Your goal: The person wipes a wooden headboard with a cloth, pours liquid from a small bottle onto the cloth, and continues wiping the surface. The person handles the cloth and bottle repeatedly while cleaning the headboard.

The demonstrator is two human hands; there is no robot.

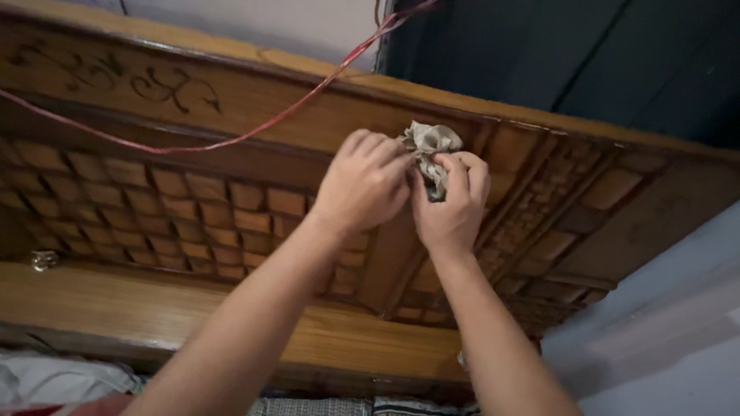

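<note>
Both of my hands are raised against a carved wooden headboard (231, 108). A crumpled grey-beige cloth (428, 142) is bunched between them, near the top rail of the board. My right hand (453, 204) pinches the cloth with its fingers curled around it. My left hand (362, 185) is closed beside it, fingertips touching the same cloth. Most of the cloth is hidden between the fingers.
A red cord (254, 131) droops across the headboard from the upper right. The board has a grid of raised wooden blocks (177, 216) and a flat shelf (154, 308) below. A small metal fitting (44, 260) sits at the left. Bedding (54, 381) lies at the bottom; a dark door (578, 54) stands behind.
</note>
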